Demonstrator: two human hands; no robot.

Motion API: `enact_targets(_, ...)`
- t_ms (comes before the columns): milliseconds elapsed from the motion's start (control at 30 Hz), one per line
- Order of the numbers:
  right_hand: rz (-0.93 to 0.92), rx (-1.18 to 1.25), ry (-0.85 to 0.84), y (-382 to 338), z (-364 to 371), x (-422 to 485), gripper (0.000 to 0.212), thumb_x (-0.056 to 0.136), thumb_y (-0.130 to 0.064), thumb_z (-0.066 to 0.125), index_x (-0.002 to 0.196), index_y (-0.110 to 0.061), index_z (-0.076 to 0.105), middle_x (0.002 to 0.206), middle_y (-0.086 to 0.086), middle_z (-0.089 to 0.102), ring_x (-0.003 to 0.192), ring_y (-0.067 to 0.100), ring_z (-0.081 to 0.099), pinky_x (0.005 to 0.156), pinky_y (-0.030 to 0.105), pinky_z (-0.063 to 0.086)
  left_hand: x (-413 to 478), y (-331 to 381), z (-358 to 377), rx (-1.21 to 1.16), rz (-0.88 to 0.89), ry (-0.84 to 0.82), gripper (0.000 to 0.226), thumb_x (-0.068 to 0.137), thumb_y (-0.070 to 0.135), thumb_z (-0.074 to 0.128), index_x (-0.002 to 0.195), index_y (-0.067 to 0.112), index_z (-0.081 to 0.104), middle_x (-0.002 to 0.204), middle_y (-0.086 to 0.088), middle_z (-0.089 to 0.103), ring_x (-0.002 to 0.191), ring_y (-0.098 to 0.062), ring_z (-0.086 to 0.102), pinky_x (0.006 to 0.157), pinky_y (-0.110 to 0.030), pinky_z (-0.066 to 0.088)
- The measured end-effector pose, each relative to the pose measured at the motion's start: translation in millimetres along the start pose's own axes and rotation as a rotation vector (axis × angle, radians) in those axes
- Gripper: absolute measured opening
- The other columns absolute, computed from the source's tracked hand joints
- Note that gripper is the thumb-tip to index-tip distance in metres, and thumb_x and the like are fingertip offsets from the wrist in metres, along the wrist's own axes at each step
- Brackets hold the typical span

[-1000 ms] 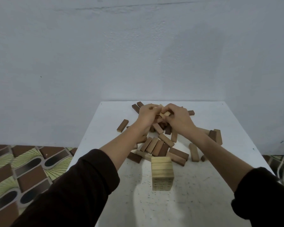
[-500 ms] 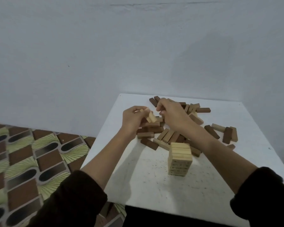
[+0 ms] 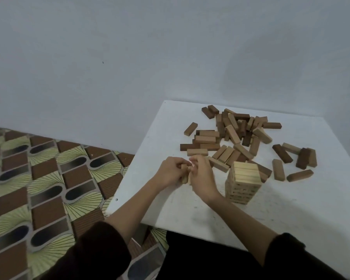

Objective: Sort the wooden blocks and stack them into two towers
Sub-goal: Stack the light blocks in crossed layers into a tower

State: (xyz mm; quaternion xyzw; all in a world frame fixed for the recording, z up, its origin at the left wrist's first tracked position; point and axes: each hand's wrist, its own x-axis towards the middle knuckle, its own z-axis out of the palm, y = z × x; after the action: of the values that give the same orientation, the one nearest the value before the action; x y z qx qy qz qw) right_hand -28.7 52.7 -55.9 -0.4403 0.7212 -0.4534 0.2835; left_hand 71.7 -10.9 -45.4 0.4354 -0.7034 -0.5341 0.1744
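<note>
A tower of pale wooden blocks (image 3: pixel 243 182) stands near the front of the white table (image 3: pixel 291 207). Behind it lies a loose pile of light and dark brown blocks (image 3: pixel 230 136), with a few more blocks (image 3: pixel 295 158) scattered to the right. Left of the tower, my left hand (image 3: pixel 171 171) and my right hand (image 3: pixel 201 173) are close together, both gripping a small bunch of pale blocks (image 3: pixel 185 177) held upright just above the table. My fingers hide most of these blocks.
The table's left edge (image 3: pixel 129 178) runs close to my left hand, and beyond it is a patterned brown and green floor (image 3: pixel 38 178). A plain grey wall (image 3: pixel 170 47) rises behind the table.
Both hands came back from the pile toward the table's front, left of the tower, bringing pale blocks with them. My view swung left, so the table now sits to the right.
</note>
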Motion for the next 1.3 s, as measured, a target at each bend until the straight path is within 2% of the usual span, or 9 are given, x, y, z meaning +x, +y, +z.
enact_targets(133,-0.126,-0.032,0.007,10,2,0,0.030,0.090,0.010,0.042,0.116,0.000,0.053,0.114,0.006,0.046,0.103,0.015,0.044,0.082,0.018,0.035,4,2,-3,0.230,0.089,0.000,0.020,0.088,0.005,0.057,0.102,0.007,0.071,0.063,0.006,0.056,0.061,-0.003,0.050,0.060,-0.010,0.037)
enact_targets(233,-0.208,-0.064,-0.008,18,3,3,0.030,0.087,0.016,0.042,0.110,0.002,0.055,0.112,0.005,0.045,0.100,0.010,0.045,0.081,0.006,0.037,7,-2,-3,0.368,0.149,0.025,0.023,0.087,0.005,0.060,0.108,0.007,0.069,0.094,-0.005,0.062,0.088,-0.017,0.056,0.067,-0.002,0.034)
enact_targets(400,-0.287,-0.155,0.015,22,0,1,0.018,0.095,0.001,0.045,0.106,-0.002,0.059,0.112,-0.003,0.043,0.107,0.012,0.041,0.085,0.007,0.031,6,-11,-3,0.396,0.210,0.094,0.033,0.082,0.012,0.070,0.115,0.009,0.066,0.117,-0.008,0.056,0.104,-0.018,0.048,0.082,-0.014,0.032)
enact_targets(500,-0.299,-0.240,0.078,23,-3,-1,0.021,0.088,0.007,0.046,0.099,-0.006,0.059,0.105,-0.006,0.043,0.106,0.013,0.036,0.087,0.018,0.028,2,-15,-3,0.378,0.264,0.024,0.039,0.079,0.020,0.075,0.116,0.013,0.066,0.116,-0.003,0.055,0.097,-0.003,0.043,0.080,-0.012,0.031)
enact_targets(633,-0.162,-0.254,-0.001,22,-8,-9,0.022,0.083,0.003,0.053,0.099,-0.012,0.053,0.106,-0.008,0.040,0.109,0.010,0.032,0.083,0.015,0.028,-3,-24,-2,0.388,0.361,-0.025,0.043,0.070,0.021,0.083,0.109,0.014,0.067,0.111,-0.002,0.055,0.092,0.020,0.032,0.087,-0.015,0.027)
enact_targets(867,-0.094,-0.258,-0.093,25,-13,-21,0.051,0.076,0.002,0.059,0.124,-0.008,0.044,0.123,0.000,0.041,0.118,0.015,0.030,0.091,0.023,0.034,-1,-32,-6,0.496,0.393,0.024,0.046,0.067,0.036,0.081,0.108,0.021,0.068,0.115,0.005,0.061,0.109,-0.019,0.045,0.088,-0.021,0.024)
enact_targets(1033,-0.079,-0.248,-0.130,28,-13,-20,0.059,0.073,0.005,0.058,0.127,-0.011,0.043,0.123,-0.002,0.041,0.117,0.019,0.035,0.097,0.038,0.042,-9,-32,-5,0.331,0.322,-0.022,0.071,0.069,0.017,0.083,0.131,0.020,0.050,0.119,0.002,0.051,0.102,-0.013,0.037,0.080,-0.001,0.026)
enact_targets(1200,-0.111,-0.225,-0.125,31,-12,-14,0.053,0.078,-0.005,0.063,0.127,-0.013,0.045,0.117,-0.004,0.045,0.109,0.020,0.042,0.093,0.041,0.044,-11,-30,-3,0.268,0.347,-0.049,0.070,0.069,0.008,0.081,0.130,0.020,0.050,0.108,0.008,0.054,0.084,0.003,0.043,0.072,-0.004,0.032)
enact_targets(1300,-0.149,-0.249,-0.160,35,-14,-17,0.058,0.078,-0.009,0.065,0.132,-0.015,0.043,0.119,-0.003,0.047,0.107,0.019,0.041,0.092,0.041,0.044,-12,-33,-1,0.240,0.338,-0.027,0.070,0.068,0.010,0.082,0.128,0.026,0.049,0.107,0.011,0.054,0.083,0.002,0.043,0.071,-0.005,0.034)
